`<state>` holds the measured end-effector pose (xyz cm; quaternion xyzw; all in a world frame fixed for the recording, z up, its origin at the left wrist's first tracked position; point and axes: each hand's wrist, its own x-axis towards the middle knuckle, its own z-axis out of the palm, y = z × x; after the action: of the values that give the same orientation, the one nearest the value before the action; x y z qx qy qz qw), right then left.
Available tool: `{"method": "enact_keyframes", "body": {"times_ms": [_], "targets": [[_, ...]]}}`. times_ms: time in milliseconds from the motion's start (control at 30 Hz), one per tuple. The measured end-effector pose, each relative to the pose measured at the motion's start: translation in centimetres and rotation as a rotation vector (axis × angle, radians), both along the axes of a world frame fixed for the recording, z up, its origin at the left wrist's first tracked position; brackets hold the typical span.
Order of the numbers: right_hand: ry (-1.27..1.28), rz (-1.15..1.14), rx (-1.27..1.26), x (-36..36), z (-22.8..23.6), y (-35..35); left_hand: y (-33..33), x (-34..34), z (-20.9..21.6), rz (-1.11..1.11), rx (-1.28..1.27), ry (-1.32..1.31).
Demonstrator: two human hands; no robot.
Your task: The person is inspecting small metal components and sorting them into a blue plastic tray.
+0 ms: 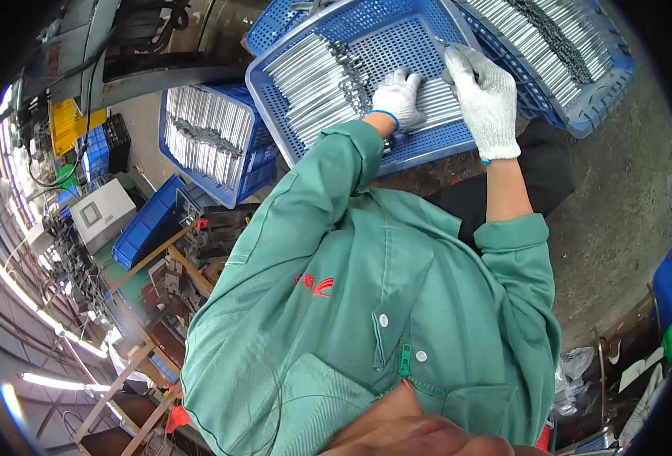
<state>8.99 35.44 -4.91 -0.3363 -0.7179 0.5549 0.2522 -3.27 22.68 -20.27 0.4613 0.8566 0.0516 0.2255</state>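
Observation:
Both my hands wear white knitted gloves over a blue perforated plastic basket (427, 156). My left hand (398, 99) rests in the basket with its fingers spread, beside a small group of thin metal rods (439, 102). On the right, my right hand (486, 95) is closed, thumb against fingers. A slim grey metal rod (438, 41) sticks out from its fingertips; the palm hides the rest. A larger bundle of silver rods (305, 83) fills the basket's left part, with dark threaded-looking ends toward the middle.
Another blue crate (579, 125) of rods stands at the right, and a third crate (233, 194) at the left. Behind the main basket sits a further blue basket (267, 26). A grey control box (102, 215) and an empty-looking blue bin (147, 222) lie farther left.

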Motion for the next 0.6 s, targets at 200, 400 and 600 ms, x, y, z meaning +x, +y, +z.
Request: {"method": "enact_keyframes", "body": {"times_ms": [200,400,600], "targets": [[0.035,-0.025,0.01,0.0,-0.6,-0.5,-0.6,2.2,-2.7,-0.022,-0.022,-0.029],[0.068,-0.014,-0.05,0.2,-0.5,-0.5,-0.2,3.3,-3.0,-0.056,0.012,-0.029],[0.054,-0.024,-0.114,0.2,-0.7,-0.1,0.3,2.7,-2.0,-0.021,-0.054,-0.177]]}}
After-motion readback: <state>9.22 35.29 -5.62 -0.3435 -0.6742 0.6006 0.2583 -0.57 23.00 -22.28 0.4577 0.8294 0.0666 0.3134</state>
